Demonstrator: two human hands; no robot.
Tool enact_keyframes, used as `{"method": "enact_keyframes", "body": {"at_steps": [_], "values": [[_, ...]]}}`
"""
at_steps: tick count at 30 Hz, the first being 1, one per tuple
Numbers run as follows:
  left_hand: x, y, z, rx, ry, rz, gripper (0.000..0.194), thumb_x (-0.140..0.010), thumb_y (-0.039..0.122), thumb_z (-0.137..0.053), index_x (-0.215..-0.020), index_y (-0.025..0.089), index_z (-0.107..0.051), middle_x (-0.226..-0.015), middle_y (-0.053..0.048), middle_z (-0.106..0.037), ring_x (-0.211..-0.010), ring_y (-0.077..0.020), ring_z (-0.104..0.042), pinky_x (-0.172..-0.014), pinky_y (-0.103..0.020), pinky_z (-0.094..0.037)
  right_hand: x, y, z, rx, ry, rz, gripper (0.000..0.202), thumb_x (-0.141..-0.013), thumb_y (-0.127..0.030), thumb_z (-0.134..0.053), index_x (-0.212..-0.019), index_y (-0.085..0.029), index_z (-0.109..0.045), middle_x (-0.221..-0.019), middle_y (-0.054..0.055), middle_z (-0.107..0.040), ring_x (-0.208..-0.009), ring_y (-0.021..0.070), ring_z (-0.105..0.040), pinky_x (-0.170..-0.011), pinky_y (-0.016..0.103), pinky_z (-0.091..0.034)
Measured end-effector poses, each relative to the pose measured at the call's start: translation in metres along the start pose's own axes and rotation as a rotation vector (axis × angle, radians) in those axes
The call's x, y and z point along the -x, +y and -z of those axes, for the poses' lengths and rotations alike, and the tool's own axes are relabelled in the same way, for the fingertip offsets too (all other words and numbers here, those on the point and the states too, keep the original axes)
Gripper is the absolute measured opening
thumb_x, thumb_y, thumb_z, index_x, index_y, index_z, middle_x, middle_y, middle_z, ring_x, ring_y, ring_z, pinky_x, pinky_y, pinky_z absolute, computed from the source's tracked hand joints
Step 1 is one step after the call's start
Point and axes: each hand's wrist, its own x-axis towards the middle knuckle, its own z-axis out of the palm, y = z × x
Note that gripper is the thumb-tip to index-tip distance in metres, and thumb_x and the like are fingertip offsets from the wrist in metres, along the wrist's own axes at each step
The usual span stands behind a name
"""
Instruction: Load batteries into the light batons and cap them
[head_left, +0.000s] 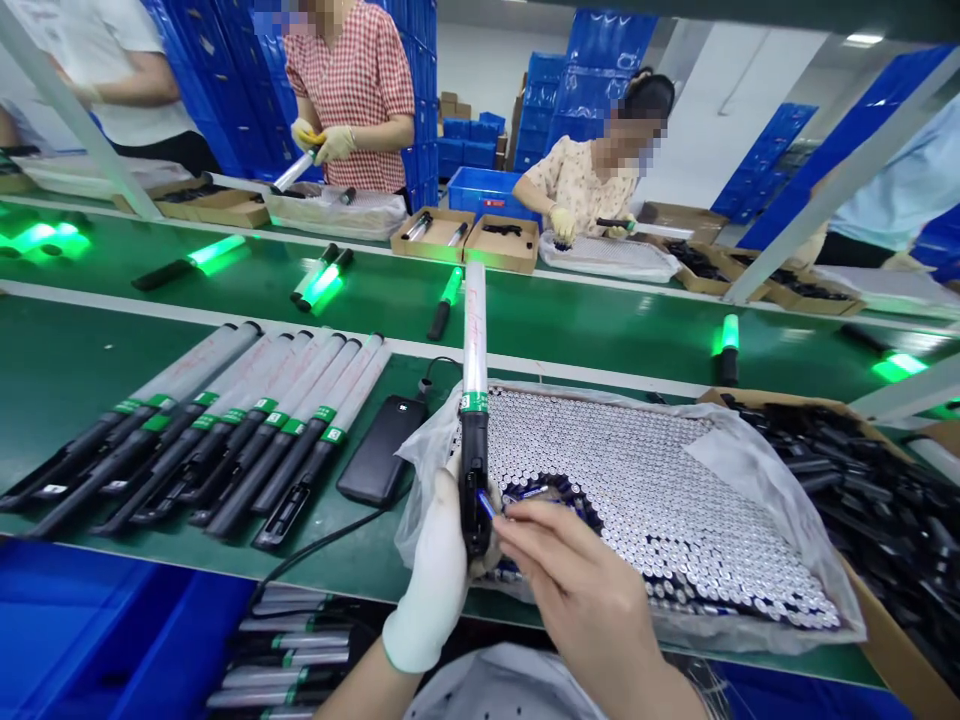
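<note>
Our gloved left hand [439, 575] grips baton [474, 400] upright; bare right hand [581, 590] pinches blue battery [487, 505] against its handle.

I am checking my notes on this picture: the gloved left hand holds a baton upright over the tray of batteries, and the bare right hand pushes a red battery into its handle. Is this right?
Not quite: the battery is blue, not red, as the head view shows. The rest stands: the gloved left hand holds the baton upright over the tray of batteries, and the bare right hand pushes it into the handle.

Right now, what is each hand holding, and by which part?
The gloved left hand grips the baton by its black handle. The bare right hand pinches a small blue battery by one end.
</note>
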Motion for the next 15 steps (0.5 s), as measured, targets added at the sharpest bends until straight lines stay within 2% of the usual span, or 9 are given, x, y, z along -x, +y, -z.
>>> {"method": "enact_keyframes", "body": {"at_steps": [2, 4, 6, 8, 10, 12, 14, 15], "values": [[-0.003, -0.005, 0.003, -0.121, -0.005, -0.093, 0.057, -0.087, 0.065, -0.047, -0.124, 0.025, -0.063, -0.122, -0.006, -0.065, -0.128, -0.0256, -0.049, -0.108, -0.036, -0.041, 0.0, -0.002, -0.009, 0.021, -0.004, 0.045, 0.023, -0.095, -0.012, -0.051, -0.103, -0.014, -0.072, -0.098, 0.008, -0.072, -0.089, 0.013, -0.07, -0.085, 0.019, -0.058], [-0.004, -0.012, 0.006, -0.168, 0.006, -0.119, 0.061, -0.086, 0.065, -0.047, -0.128, 0.023, -0.059, -0.134, -0.006, -0.059, -0.137, -0.0258, -0.038, -0.114, -0.035, -0.033, 0.0, -0.001, -0.014, 0.046, 0.001, 0.079, 0.024, -0.095, -0.011, -0.049, -0.104, -0.014, -0.071, -0.099, 0.008, -0.073, -0.091, 0.0144, -0.07, -0.087, 0.023, -0.058], [-0.003, -0.018, 0.008, -0.17, 0.017, -0.103, 0.063, -0.087, 0.064, -0.046, -0.133, 0.022, -0.055, -0.138, -0.008, -0.055, -0.138, -0.0267, -0.036, -0.114, -0.036, -0.033, -0.001, 0.0, -0.018, 0.039, 0.029, 0.096, 0.025, -0.094, -0.009, -0.05, -0.102, -0.015, -0.072, -0.097, 0.008, -0.073, -0.089, 0.0159, -0.07, -0.084, 0.027, -0.059], [-0.001, -0.021, 0.011, -0.174, 0.018, -0.075, 0.063, -0.087, 0.063, -0.047, -0.135, 0.022, -0.053, -0.137, -0.009, -0.055, -0.135, -0.0282, -0.041, -0.11, -0.037, -0.038, -0.005, -0.001, -0.02, -0.021, 0.055, 0.065, 0.022, -0.091, -0.008, -0.053, -0.095, -0.017, -0.073, -0.093, 0.006, -0.074, -0.083, 0.016, -0.07, -0.077, 0.028, -0.059], [0.004, -0.02, 0.014, -0.186, -0.006, -0.035, 0.061, -0.085, 0.059, -0.054, -0.135, 0.024, -0.053, -0.13, -0.01, -0.059, -0.124, -0.0284, -0.052, -0.1, -0.036, -0.046, -0.01, -0.003, -0.022, -0.107, 0.046, -0.05, 0.018, -0.087, -0.007, -0.06, -0.082, -0.019, -0.072, -0.086, 0.003, -0.072, -0.077, 0.0147, -0.068, -0.07, 0.026, -0.057], [0.009, -0.014, 0.016, -0.181, -0.069, 0.053, 0.06, -0.084, 0.053, -0.059, -0.138, 0.027, -0.049, -0.11, -0.008, -0.066, -0.096, -0.0229, -0.065, -0.079, -0.03, -0.054, -0.016, -0.001, -0.02, -0.168, 0.002, -0.246, 0.014, -0.079, -0.007, -0.067, -0.074, -0.02, -0.068, -0.077, 0.0, -0.069, -0.07, 0.0136, -0.066, -0.064, 0.024, -0.055], [0.013, -0.003, 0.016, -0.121, -0.176, 0.204, 0.061, -0.087, 0.046, -0.059, -0.143, 0.033, -0.04, -0.084, -0.001, -0.062, -0.062, -0.0124, -0.059, -0.054, -0.021, -0.048, -0.018, 0.006, -0.013, -0.23, -0.075, -0.427, 0.011, -0.074, -0.012, -0.073, -0.074, -0.021, -0.067, -0.072, -0.001, -0.067, -0.065, 0.0136, -0.064, -0.06, 0.024, -0.053], [0.014, 0.002, 0.015, -0.068, -0.221, 0.27, 0.061, -0.088, 0.042, -0.058, -0.145, 0.036, -0.035, -0.078, 0.002, -0.058, -0.054, -0.0085, -0.053, -0.049, -0.018, -0.043, -0.018, 0.012, -0.007, -0.26, -0.115, -0.486, 0.008, -0.074, -0.016, -0.073, -0.077, -0.021, -0.068, -0.073, -0.001, -0.068, -0.066, 0.0142, -0.064, -0.06, 0.025, -0.053]]}}
